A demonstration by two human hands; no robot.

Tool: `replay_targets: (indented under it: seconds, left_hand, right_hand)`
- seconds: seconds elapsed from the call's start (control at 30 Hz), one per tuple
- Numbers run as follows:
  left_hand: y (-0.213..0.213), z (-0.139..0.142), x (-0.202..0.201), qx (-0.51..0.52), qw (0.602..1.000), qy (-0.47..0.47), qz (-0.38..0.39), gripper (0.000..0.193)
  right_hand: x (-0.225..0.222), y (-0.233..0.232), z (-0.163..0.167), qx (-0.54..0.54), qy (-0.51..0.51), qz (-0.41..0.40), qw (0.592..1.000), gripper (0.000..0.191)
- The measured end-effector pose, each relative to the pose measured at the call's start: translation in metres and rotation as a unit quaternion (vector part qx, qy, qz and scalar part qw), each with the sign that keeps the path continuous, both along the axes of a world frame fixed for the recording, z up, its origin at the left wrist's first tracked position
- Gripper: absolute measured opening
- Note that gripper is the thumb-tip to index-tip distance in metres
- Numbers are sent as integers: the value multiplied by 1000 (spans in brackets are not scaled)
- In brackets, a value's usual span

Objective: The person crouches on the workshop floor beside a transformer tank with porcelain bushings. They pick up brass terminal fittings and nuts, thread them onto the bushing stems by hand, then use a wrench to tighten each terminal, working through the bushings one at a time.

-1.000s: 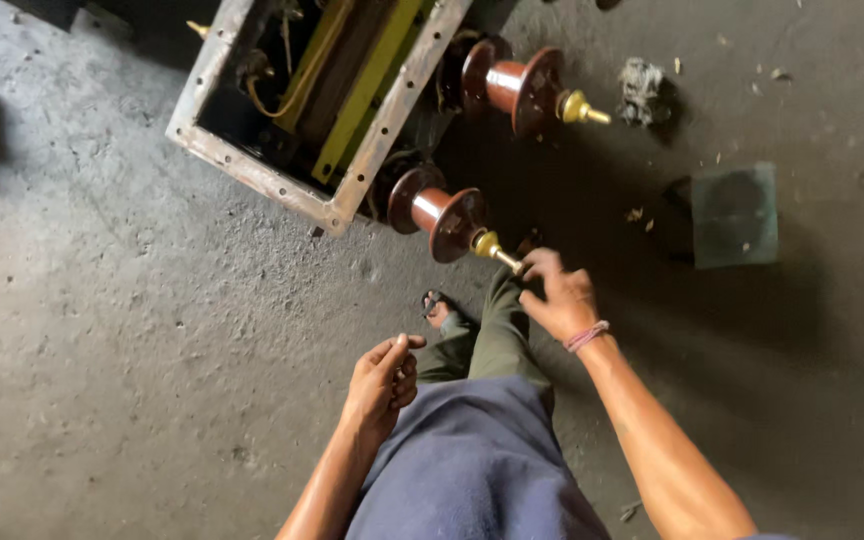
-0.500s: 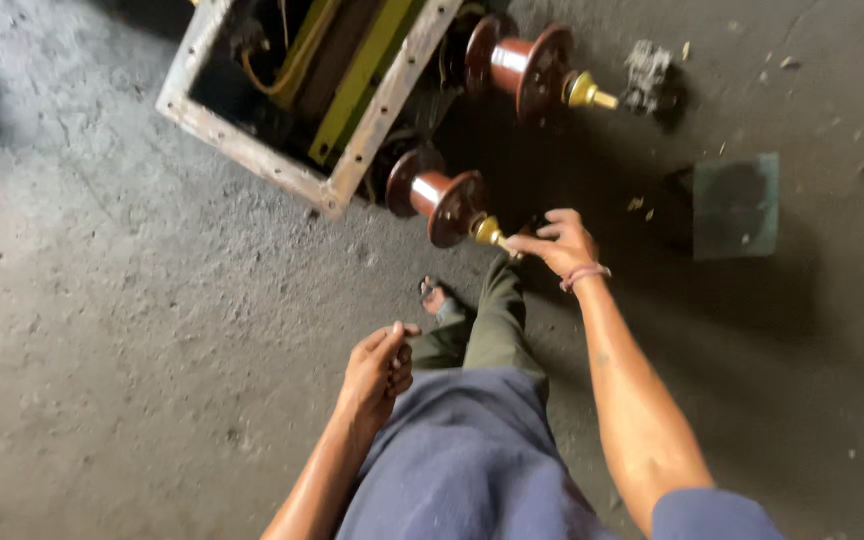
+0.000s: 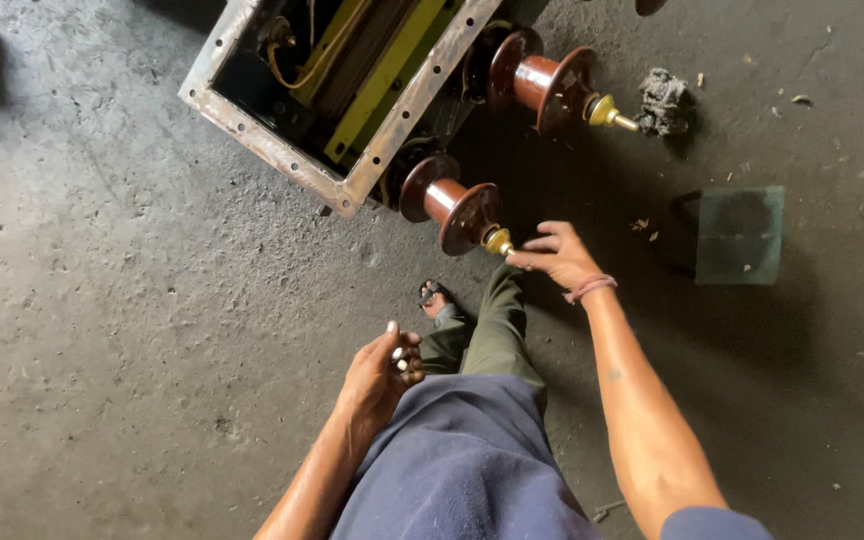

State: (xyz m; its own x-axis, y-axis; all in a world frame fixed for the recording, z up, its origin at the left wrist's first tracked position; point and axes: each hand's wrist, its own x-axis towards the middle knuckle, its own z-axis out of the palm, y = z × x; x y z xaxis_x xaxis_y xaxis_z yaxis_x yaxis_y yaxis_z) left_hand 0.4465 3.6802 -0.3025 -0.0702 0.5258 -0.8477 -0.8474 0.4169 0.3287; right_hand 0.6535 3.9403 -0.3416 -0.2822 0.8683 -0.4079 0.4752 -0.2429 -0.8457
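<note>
Pinching the brass terminal stud (image 3: 498, 242) with its fingertips, the right hand (image 3: 559, 256) reaches to the nearer glossy brown ribbed porcelain insulator (image 3: 450, 205). That insulator juts from the open grey steel tank (image 3: 282, 152) on the concrete floor (image 3: 102, 330), long axis slanting toward the person. The left hand (image 3: 380, 375) curls closed around small pale metal bits (image 3: 398, 358).

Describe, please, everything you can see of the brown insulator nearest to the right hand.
The nearer brown insulator is a glossy, ceramic-looking spool with two wide round discs and a narrower reddish neck between them. It lies roughly level, sticking out from the corner of the open metal box, just above the grey floor. A brass-coloured stud ends it. The right hand has its fingertips at that stud; whether they pinch it is unclear.
</note>
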Motion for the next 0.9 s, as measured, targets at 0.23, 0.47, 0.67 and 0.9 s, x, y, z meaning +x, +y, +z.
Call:
replay_targets:
  seconds: [0.23,0.47,0.67,0.9]
  left_hand:
    - [6,-4,2,75,996,-29,-21,37]
    - [10,0,1,115,992,-37,-35,29]
    - [8,-3,-3,120,992,-19,-41,29]
    - [9,-4,-7,106,993,-6,-50,30]
  right_hand:
    - [3,2,-6,-53,-97,-46,993,92]
    - [-1,-6,-14,26,-155,-62,986,81]
    - [1,1,-16,0,-51,23,998,87]
    - [5,8,-20,-106,-30,-7,994,84]
